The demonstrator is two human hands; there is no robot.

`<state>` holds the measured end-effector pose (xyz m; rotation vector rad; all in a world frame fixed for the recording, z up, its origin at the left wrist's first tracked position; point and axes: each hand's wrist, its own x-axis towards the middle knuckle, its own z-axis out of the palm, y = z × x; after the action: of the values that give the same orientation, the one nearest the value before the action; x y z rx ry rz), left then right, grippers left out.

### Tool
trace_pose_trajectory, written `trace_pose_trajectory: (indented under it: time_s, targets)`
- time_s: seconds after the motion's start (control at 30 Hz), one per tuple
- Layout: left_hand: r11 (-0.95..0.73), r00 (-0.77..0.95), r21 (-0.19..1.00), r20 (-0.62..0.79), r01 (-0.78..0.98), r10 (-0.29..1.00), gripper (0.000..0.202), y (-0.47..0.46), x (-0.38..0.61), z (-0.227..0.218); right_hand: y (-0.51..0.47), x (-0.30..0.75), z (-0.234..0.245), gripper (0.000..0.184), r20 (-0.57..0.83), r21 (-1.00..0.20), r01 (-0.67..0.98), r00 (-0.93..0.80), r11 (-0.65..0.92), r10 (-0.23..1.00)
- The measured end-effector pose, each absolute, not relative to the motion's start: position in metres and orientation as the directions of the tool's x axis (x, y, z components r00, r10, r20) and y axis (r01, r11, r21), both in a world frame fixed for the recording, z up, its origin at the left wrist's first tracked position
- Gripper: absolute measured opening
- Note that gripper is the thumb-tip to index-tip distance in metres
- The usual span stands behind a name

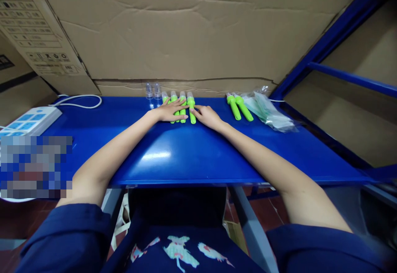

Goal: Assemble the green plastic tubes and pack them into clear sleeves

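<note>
Several bright green, stick-shaped handles with clear caps lie side by side near the back of the blue table. My left hand [169, 111] rests flat over part of this row, fingers spread, partly hiding the handles. At the row's right end, a capped green handle [192, 117] is pinched between the thumb and fingers of my right hand [208, 116]. Two loose clear caps [153, 91] stand upright just left of the row. Farther right lie two green handles [239, 107] without the large clear caps.
The blue table [186, 157] backs onto a cardboard wall [198, 37]. Clear plastic bags [271, 111] lie at right, beside a blue metal frame [350, 78]. On the left are a white power strip [34, 120], a white cable [83, 96] and a blurred-out patch.
</note>
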<state>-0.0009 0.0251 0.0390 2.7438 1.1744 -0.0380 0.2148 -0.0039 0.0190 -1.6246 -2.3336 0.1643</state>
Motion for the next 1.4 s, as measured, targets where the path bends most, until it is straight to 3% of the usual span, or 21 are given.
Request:
trace_pose_trajectory:
  time_s: [0.37, 0.53, 0.67, 0.8, 0.93, 1.13, 1.4]
  targets:
    - [-0.677, 0.690, 0.151, -0.067, 0.721, 0.720, 0.068, 0.024, -0.005, 0.042, -0.004, 0.216, 0.019, 0.051, 0.178, -0.306, 0.868, -0.350, 0.390, 0.919]
    - [-0.664, 0.629, 0.227, 0.212, 0.712, 0.748, 0.055, 0.034, -0.012, 0.037, -0.009, 0.214, 0.025, 0.050, 0.157, -0.237, 0.925, -0.264, 0.296, 0.952]
    - [-0.582, 0.431, 0.233, 0.475, 0.779, 0.767, 0.047, 0.049, -0.034, 0.033, -0.005, 0.225, 0.032, 0.049, 0.226, -0.149, 0.972, -0.144, 0.181, 0.963]
    - [-0.434, 0.194, 0.285, 0.600, 0.854, 0.776, 0.051, 0.066, -0.068, 0.028, 0.006, 0.249, 0.036, 0.045, 0.322, -0.110, 0.991, -0.033, 0.072, 0.946]
    - [-0.365, 0.142, 0.292, 0.577, 0.884, 0.804, 0.060, 0.073, -0.095, 0.021, 0.017, 0.275, 0.036, 0.046, 0.381, -0.080, 0.994, 0.094, -0.068, 0.920]
    - [-0.339, 0.180, 0.233, 0.515, 0.911, 0.838, 0.066, 0.067, -0.096, 0.022, 0.029, 0.298, 0.030, 0.051, 0.304, -0.084, 0.970, 0.245, -0.230, 0.920]
    - [-0.311, 0.193, 0.188, 0.468, 0.932, 0.863, 0.074, 0.066, -0.096, 0.021, 0.037, 0.314, 0.025, 0.057, 0.236, -0.154, 0.948, 0.308, -0.277, 0.922]
